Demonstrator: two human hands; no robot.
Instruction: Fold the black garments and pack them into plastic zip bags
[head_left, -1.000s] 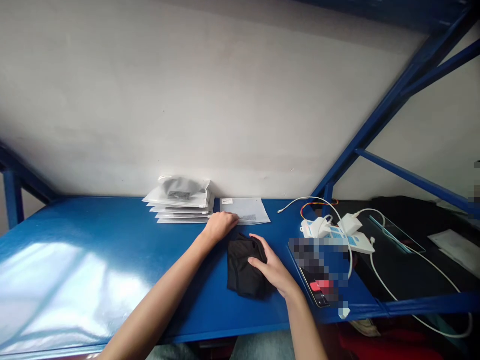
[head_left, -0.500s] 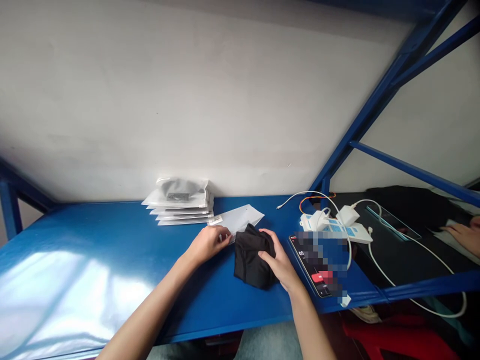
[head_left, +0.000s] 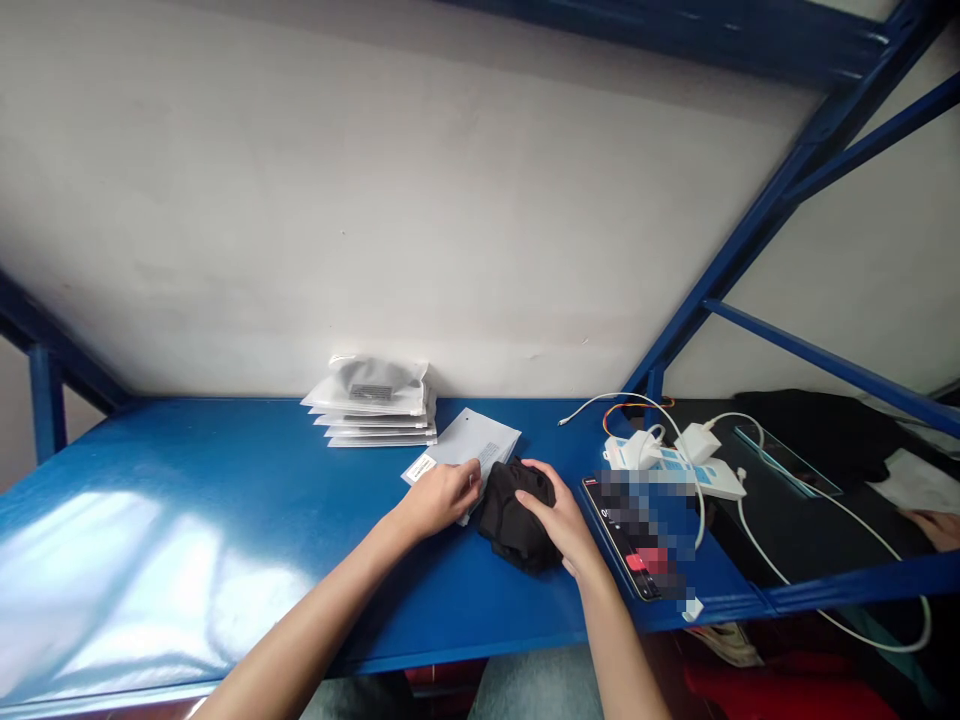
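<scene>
While the black cloth (head_left: 516, 535) is being held by the right hand (head_left: 559, 515) on the near middle of the desk (head_left: 187, 450), the frosted bag (head_left: 474, 435) just far-left of it is being partly covered by the left hand (head_left: 441, 498). Right grip: partly closed, cloth being clasped with thumb on top. Left grip: fingers being curled at the bag's near edge; whether it is being pinched cannot be told, fingertips hidden. Stacked bags (head_left: 375, 403) are being supported at far left, phone (head_left: 628, 545) at right.
</scene>
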